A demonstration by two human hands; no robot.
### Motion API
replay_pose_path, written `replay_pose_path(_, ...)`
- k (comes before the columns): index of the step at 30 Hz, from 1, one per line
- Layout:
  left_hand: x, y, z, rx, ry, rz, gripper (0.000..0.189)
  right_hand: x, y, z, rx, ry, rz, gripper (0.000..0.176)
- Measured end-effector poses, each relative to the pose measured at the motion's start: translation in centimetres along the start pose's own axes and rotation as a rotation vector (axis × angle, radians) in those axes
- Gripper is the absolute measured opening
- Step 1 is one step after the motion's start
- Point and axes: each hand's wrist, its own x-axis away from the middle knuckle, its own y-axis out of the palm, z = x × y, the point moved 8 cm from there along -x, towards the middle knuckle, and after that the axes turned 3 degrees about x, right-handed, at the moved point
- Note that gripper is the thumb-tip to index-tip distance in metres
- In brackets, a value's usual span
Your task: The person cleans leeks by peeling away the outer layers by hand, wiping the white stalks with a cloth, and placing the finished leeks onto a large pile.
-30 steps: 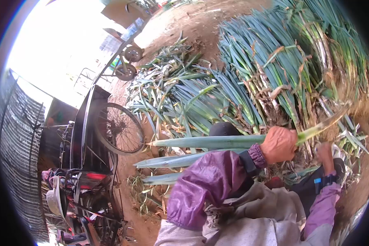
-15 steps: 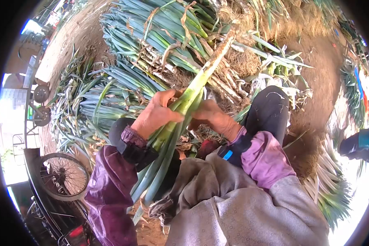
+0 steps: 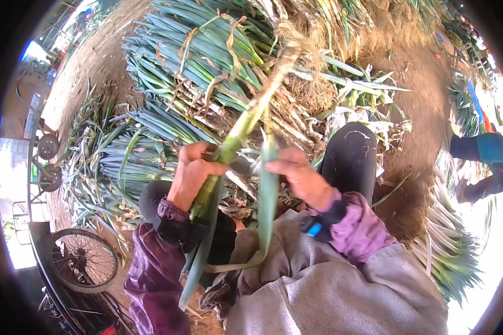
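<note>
My left hand [image 3: 191,174] is closed around a long green onion [image 3: 246,124], its thumb pressed across the stalk. The onion slants up and away to the right, with soil-brown skin and roots at its far end. In my right hand [image 3: 304,177], a loose green outer leaf [image 3: 269,204] is pinched between thumb and fingers. That leaf stands apart from the stalk and curls round at the bottom above my lap. Beyond both hands lies a big heap of green onions [image 3: 190,47] with dirty, rooty ends.
A smaller onion pile [image 3: 137,156] lies at the left, and pale, cleaned-looking onions [image 3: 450,245] lie at the right. Torn leaves [image 3: 369,128] litter the dirt ground [image 3: 416,106]. A wheel [image 3: 85,259] stands at the lower left. Another person's legs [image 3: 486,153] show at the right edge.
My right hand has pulled a leaf away from the stalk, to the right. The left hand and the onion have shifted a little to the left.
</note>
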Motion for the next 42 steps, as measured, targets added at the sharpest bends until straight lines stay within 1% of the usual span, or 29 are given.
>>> replay_pose_path(1,0.1,-0.6,0.6,0.073,-0.113,0.013,0.018,1.3,-2.3,-1.0,0.046,0.015,0.114,0.017)
replay_pose_path(2,0.3,-1.2,1.3,0.147,-0.224,0.035,0.017,2.7,-4.2,-2.5,0.001,0.083,0.056,0.02)
replay_pose_path(3,-0.3,-2.9,-0.4,0.083,-0.212,0.057,0.017,4.0,-6.5,-3.7,-0.047,0.151,-0.01,0.025)
replay_pose_path(5,0.3,-6.3,-3.5,0.277,-0.166,0.407,0.023,5.7,-13.3,-5.7,-0.024,0.036,0.202,0.03)
replay_pose_path(7,-0.1,-6.2,-2.2,0.342,-0.203,0.178,0.031,5.7,-16.4,-9.5,0.002,-0.06,0.438,0.024)
replay_pose_path(8,-0.3,-5.5,-1.4,0.376,-0.22,0.056,0.035,4.8,-17.3,-10.0,-0.154,-0.132,0.465,0.023)
replay_pose_path(9,-0.3,-5.1,-0.9,0.424,-0.227,0.031,0.037,3.6,-18.5,-10.4,-0.307,-0.203,0.487,0.023)
replay_pose_path(10,-0.1,-4.6,-0.6,0.475,-0.235,0.007,0.04,1.6,-20.3,-9.6,-0.502,-0.167,0.455,0.024)
replay_pose_path(11,0.1,-4.1,-0.3,0.526,-0.245,-0.016,0.042,0.7,-19.0,-10.1,-0.337,-0.162,0.295,0.022)
replay_pose_path(13,0.5,-3.3,0.4,0.497,-0.243,-0.051,0.046,0.1,-17.9,-9.7,0.295,-0.067,0.58,0.024)
replay_pose_path(15,1.3,-2.1,2.0,0.462,-0.254,-0.101,0.049,0.0,-10.1,-12.1,0.821,-0.496,0.413,0.026)
replay_pose_path(17,1.8,-0.8,2.9,0.44,-0.274,-0.154,0.052,1.3,-2.8,-13.3,0.953,-0.859,0.234,0.028)
replay_pose_path(18,2.0,-0.1,3.3,0.424,-0.281,-0.206,0.052,2.7,0.8,-14.8,1.214,-1.042,0.239,0.029)
replay_pose_path(20,2.4,1.2,4.0,0.395,-0.292,-0.27,0.051,3.5,4.7,-16.2,1.311,-1.201,0.153,0.03)
replay_pose_path(21,2.7,1.5,4.2,0.339,-0.306,-0.245,0.05,3.0,4.8,-16.7,1.143,-1.174,0.072,0.03)
replay_pose_path(22,3.0,1.8,4.5,0.285,-0.318,-0.217,0.049,2.8,5.4,-17.0,1.177,-1.268,0.024,0.024)
replay_pose_path(23,3.2,1.9,5.0,0.232,-0.328,-0.188,0.049,2.2,5.5,-16.8,1.209,-1.208,-0.031,0.019)
replay_pose_path(24,3.5,2.7,6.4,0.27,-0.306,-0.267,0.037,2.6,6.0,-17.1,1.31,-1.26,-0.087,0.02)
replay_pose_path(25,3.5,2.8,6.6,0.242,-0.299,-0.265,0.037,3.3,6.4,-17.2,1.413,-1.309,-0.144,0.02)
replay_pose_path(27,3.6,3.1,6.4,0.183,-0.289,-0.261,0.039,4.3,6.6,-16.8,1.501,-1.428,-0.148,0.024)
replay_pose_path(28,3.4,3.6,5.8,0.139,-0.308,-0.367,0.04,4.5,6.7,-16.6,1.553,-1.462,-0.173,0.024)
replay_pose_path(31,3.2,3.8,6.7,-0.061,-0.166,-0.34,0.042,5.0,6.6,-15.3,1.601,-1.5,-0.244,0.025)
replay_pose_path(32,3.1,3.9,5.9,-0.159,-0.158,-0.35,0.044,4.9,6.6,-14.9,1.602,-1.51,-0.266,0.027)
replay_pose_path(34,3.1,4.3,5.6,-0.226,-0.045,-0.328,0.038,4.7,6.5,-14.9,1.564,-1.463,-0.263,0.026)
replay_pose_path(35,3.1,4.6,5.6,-0.267,-0.039,-0.349,0.035,4.5,6.4,-15.1,1.551,-1.442,-0.26,0.025)
replay_pose_path(36,3.2,4.9,6.0,-0.354,0.071,-0.327,0.033,4.3,6.3,-15.5,1.597,-1.442,-0.205,0.021)
replay_pose_path(38,4.0,5.5,6.6,-0.53,0.293,-0.282,0.03,3.7,6.1,-15.8,1.564,-1.385,-0.204,0.018)
replay_pose_path(41,5.1,6.7,7.2,-0.846,0.287,-0.143,0.029,2.7,5.6,-15.6,1.525,-1.326,-0.186,0.014)
replay_pose_path(42,5.6,7.4,7.7,-0.964,0.394,-0.096,0.029,2.4,5.6,-15.6,1.522,-1.327,-0.169,0.014)
